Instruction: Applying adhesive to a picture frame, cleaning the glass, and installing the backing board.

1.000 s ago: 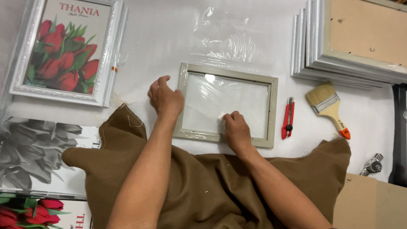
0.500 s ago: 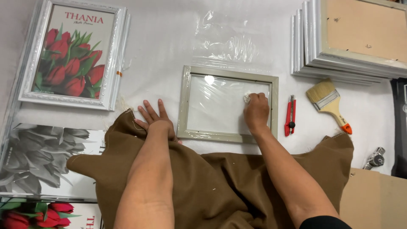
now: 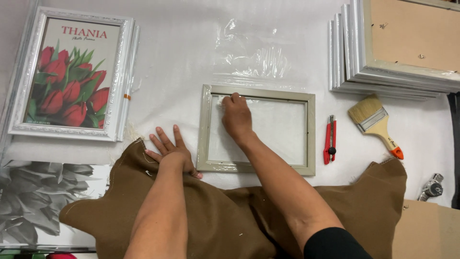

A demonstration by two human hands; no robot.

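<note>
A grey-green picture frame [image 3: 310, 134] with a glass pane [image 3: 282, 129] lies flat on the white table. My right hand [image 3: 237, 117] rests on the glass at the pane's upper left corner, fingers curled over a small white wad [image 3: 222, 101] pressed to the glass. My left hand [image 3: 170, 151] lies flat with fingers spread on a brown cloth [image 3: 230, 216], just left of the frame's lower left corner. The cloth covers the table's near edge under both forearms.
A red utility knife [image 3: 330, 139] and a paintbrush [image 3: 373, 122] lie right of the frame. A stack of frames [image 3: 407, 48] sits top right, crumpled clear plastic [image 3: 254, 52] at top centre, and a white frame with a tulip picture [image 3: 72, 72] at left. A grey print [image 3: 33, 196] lies below it.
My right hand has swept across the glass from the bottom edge to the right side and now to the upper left corner. My left hand slid off the frame onto the cloth.
</note>
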